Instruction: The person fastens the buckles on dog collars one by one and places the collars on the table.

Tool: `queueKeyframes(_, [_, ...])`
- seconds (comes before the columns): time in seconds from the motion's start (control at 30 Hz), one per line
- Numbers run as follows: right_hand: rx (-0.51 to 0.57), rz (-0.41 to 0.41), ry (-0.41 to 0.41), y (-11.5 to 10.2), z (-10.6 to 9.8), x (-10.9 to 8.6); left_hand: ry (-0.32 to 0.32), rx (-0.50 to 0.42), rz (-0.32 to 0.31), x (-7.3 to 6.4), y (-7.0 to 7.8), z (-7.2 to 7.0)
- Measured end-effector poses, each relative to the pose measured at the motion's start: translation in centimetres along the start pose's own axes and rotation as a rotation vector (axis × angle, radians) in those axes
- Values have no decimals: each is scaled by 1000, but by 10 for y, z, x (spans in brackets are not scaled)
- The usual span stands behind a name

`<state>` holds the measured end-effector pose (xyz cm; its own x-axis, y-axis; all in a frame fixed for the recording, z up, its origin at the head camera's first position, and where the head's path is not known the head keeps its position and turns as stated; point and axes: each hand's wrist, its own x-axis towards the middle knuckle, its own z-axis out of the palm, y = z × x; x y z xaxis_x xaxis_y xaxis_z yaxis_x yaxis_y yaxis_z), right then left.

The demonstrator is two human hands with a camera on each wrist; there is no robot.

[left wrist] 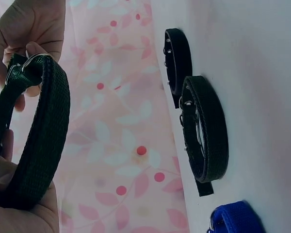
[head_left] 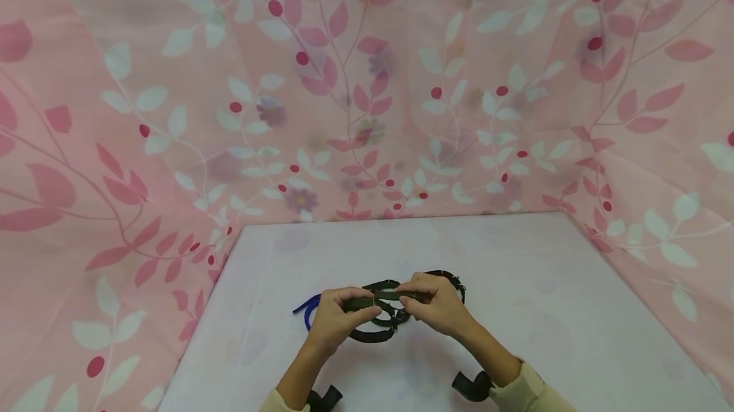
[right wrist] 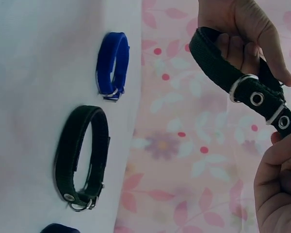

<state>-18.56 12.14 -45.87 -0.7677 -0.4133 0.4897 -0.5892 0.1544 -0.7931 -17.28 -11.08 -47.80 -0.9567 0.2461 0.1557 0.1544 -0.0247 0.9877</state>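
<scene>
Between both hands is a dark green dog collar, raised in front of the person, with metal eyelets, a D-ring and a buckle frame. My left hand curls its fingers round the looped band, which shows as a wide bend in the left wrist view. The right hand pinches the strap near the eyelets between thumb and fingers. Another dark green collar stands on its edge on the table, fastened into a loop. Next to it are a blue collar and a black collar.
The collars on the table stand in a row behind the hands, blue at the left and black at the right. A white cloth covers the table. Pink floral curtains enclose its back and sides.
</scene>
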Motion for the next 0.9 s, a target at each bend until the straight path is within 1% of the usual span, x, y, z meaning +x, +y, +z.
queueKeyframes(0.07, [19, -8, -7, 1, -1, 0, -8, -7, 3, -1, 0, 0])
queueKeyframes(0.13, [42, -11, -14, 1, -1, 0, -9, -10, 19, 0, 0, 1])
queueKeyframes(0.23, [78, -4, -27, 0, -2, 1, -3, -14, 45, 0, 1, 3])
queueKeyframes(0.3, [83, 4, -33, -2, -2, 2, 7, -21, 54, 0, 0, 4])
queueKeyframes(0.37, [80, 2, -30, -2, -1, 2, 17, -29, 63, 0, 0, 5])
queueKeyframes(0.53, [47, -37, -4, 0, 1, 2, 16, -47, 87, 0, -2, 7])
queueKeyframes(0.63, [18, -41, -6, 1, 3, 1, 17, -51, 88, -1, -3, 8])
queueKeyframes(0.8, [21, -39, -6, 2, 8, -1, 34, -53, 97, -1, -3, 10])
queueKeyframes(0.9, [31, -43, -23, 0, 11, 1, 30, -57, 103, -1, -3, 12])
